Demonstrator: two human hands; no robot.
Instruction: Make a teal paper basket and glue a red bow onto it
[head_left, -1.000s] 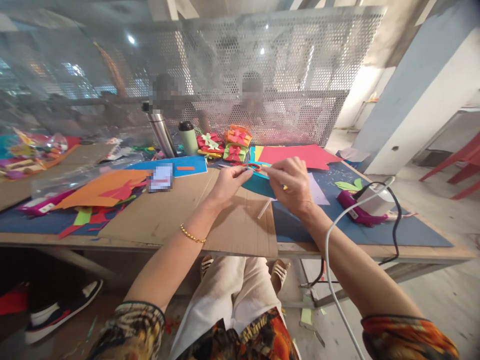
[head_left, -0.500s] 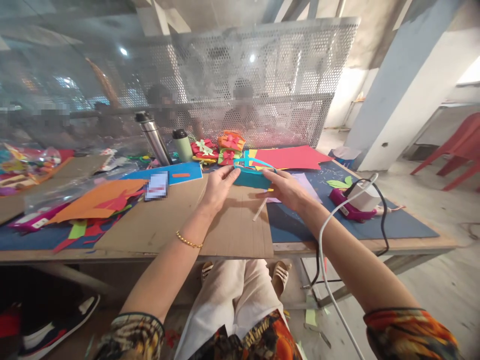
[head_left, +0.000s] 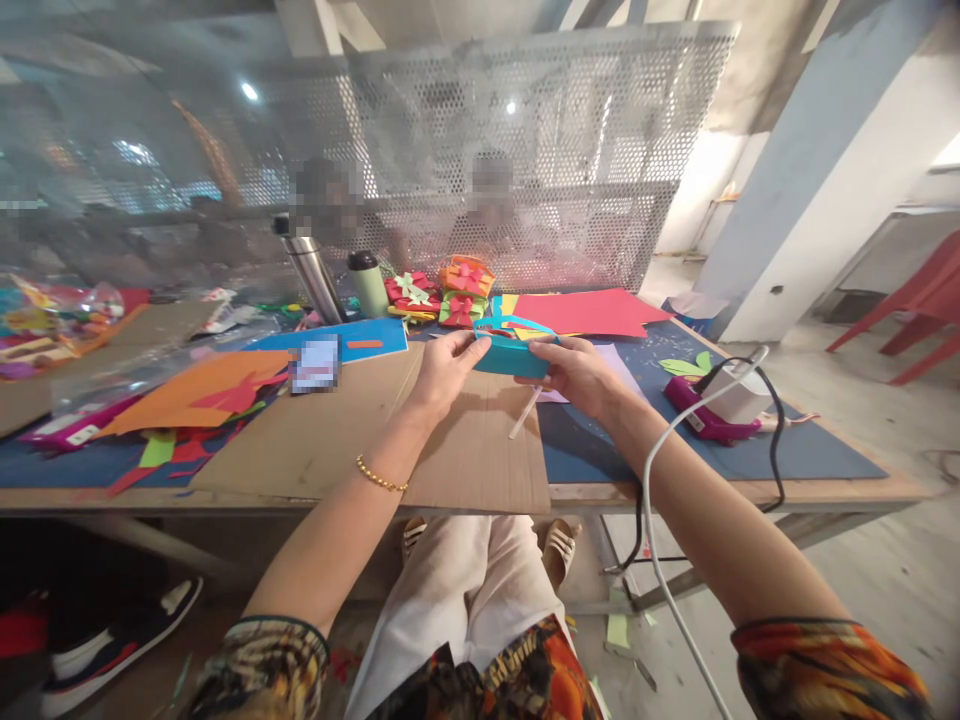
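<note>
Between my hands, above the cardboard sheet (head_left: 360, 440), is a small blue paper basket (head_left: 511, 358) with a thin light-blue strip arching over it like a handle. My left hand (head_left: 448, 372) pinches its left end, thumb on the near side. At the right end, my right hand (head_left: 576, 372) grips it with thumb and fingers, which partly hide that side. A thin white stick (head_left: 523, 412) lies on the cardboard below my right hand. Finished-looking paper baskets with bows (head_left: 463, 290), orange, green and red, stand behind the blue one.
Red paper sheets (head_left: 585, 312) lie at the back right. A magenta glue-gun-like device (head_left: 709, 412) with a white plug and cables sits at right, a white cable (head_left: 651, 500) hanging past my right arm. Left are orange paper (head_left: 202, 390), scraps, a steel flask (head_left: 315, 275) and a green bottle (head_left: 367, 285).
The blue basket has tilted slightly, and its handle strip shows at a different angle. My right fingers have shifted beneath its right end. The view has moved a little.
</note>
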